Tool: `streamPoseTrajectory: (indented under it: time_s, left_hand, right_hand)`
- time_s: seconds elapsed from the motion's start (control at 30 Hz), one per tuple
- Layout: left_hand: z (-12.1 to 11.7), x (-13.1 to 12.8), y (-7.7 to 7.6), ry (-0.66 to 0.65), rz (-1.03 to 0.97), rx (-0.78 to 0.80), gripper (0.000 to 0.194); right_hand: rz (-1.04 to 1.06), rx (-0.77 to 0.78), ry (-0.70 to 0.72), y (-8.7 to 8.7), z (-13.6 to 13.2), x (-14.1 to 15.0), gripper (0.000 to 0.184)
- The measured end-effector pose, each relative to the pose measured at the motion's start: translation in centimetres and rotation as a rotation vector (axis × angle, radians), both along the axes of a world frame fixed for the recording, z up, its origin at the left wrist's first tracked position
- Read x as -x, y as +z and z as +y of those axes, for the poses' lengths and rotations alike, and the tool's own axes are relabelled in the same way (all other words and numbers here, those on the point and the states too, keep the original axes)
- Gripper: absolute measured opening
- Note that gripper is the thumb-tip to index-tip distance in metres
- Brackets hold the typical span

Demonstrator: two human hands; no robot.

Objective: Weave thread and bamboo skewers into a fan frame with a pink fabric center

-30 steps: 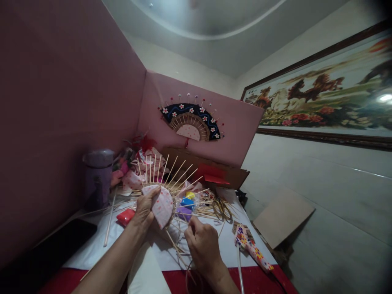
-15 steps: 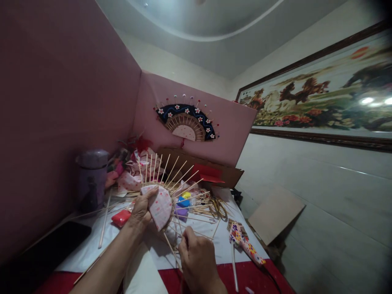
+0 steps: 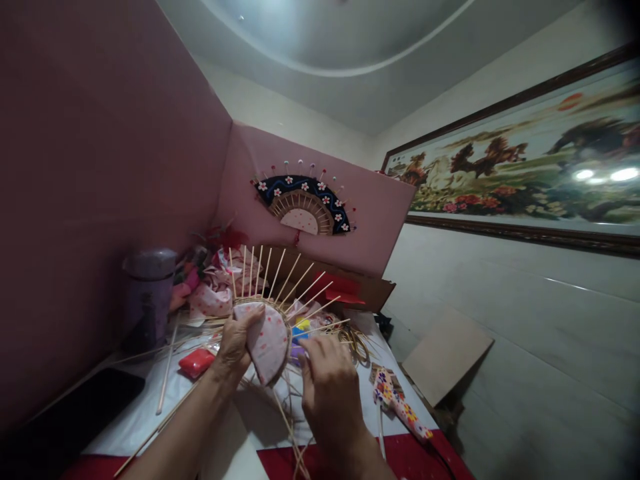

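Note:
My left hand grips a half-made fan frame: a pink dotted fabric semicircle with several thin bamboo spokes fanning upward. My right hand is at the frame's right edge, fingers curled by the woven band, pinching a thin rattan strand that trails down toward me. What the fingertips hold is partly hidden.
A finished dark fan hangs on the pink partition. A purple flask, a red box, a black phone, loose sticks, a flowered glue gun and a cardboard box lie about the table.
My right hand has risen from the table edge up to the right side of the frame. The left hand keeps its hold; the view shifted slightly.

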State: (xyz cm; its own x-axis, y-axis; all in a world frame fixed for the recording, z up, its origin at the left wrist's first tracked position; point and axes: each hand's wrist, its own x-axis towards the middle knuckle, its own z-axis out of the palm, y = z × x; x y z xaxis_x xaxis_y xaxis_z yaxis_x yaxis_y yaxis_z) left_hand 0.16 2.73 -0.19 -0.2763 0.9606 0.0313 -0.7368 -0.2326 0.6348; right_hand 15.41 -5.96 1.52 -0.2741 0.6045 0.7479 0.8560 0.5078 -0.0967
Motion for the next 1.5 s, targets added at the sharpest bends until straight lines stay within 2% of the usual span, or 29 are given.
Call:
streamPoseTrajectory:
  time_s: [0.13, 0.27, 0.47, 0.57, 0.73, 0.87, 0.97, 1.07, 1.17, 1.37, 1.5]
  left_hand:
    - [-1.1, -0.4, 0.9, -0.022, 0.022, -0.116, 0.03]
    - [-1.9, -0.7, 1.6, -0.034, 0.023, -0.19, 0.03]
    - [-2.5, -1.0, 2.5, -0.049, -0.023, -0.223, 0.037]
    - [-2.5, -1.1, 2.7, -0.02, -0.033, -0.212, 0.038]
    - [-1.9, -1.3, 2.6, 0.019, -0.052, -0.286, 0.029]
    - [-2.0, -1.5, 2.7, 0.045, -0.036, -0.298, 0.027]
    - [-2.3, -1.3, 3.1, 0.011, 0.031, -0.274, 0.028]
    - [-2.2, -0.9, 3.7, 0.045, 0.059, -0.242, 0.036]
    - [-1.9, -0.1, 4.4, 0.088, 0.07, -0.226, 0.038]
    - [-1.4, 1.1, 5.7, 0.128, 0.126, -0.254, 0.035]
    - [-0.9, 1.0, 6.0, 0.143, 0.148, -0.316, 0.031]
  right_hand:
    - [0.041, -0.015, 0.134, 3.3, 1.7, 1.6, 0.026]
    - [-0.015, -0.011, 0.227, 5.1, 3.6, 4.1, 0.029]
    - [-0.121, -0.096, 0.195, 6.3, 5.3, 6.5, 0.028]
    - [-0.181, -0.123, 0.2, 6.8, 5.2, 6.6, 0.023]
    - [-0.228, -0.177, 0.225, 7.3, 5.0, 6.8, 0.03]
    - [-0.275, -0.161, 0.236, 8.0, 4.9, 6.6, 0.021]
    - [-0.189, -0.171, 0.247, 8.4, 4.5, 5.9, 0.034]
    - [0.03, -0.213, 0.264, 8.4, 3.6, 4.7, 0.037]
    - [0.208, -0.253, 0.23, 7.3, 2.6, 3.4, 0.017]
    - [0.192, -0.196, 0.021, 4.6, 3.0, 2.3, 0.01]
    - [0.161, -0.174, 0.012, 5.4, 4.3, 3.3, 0.006]
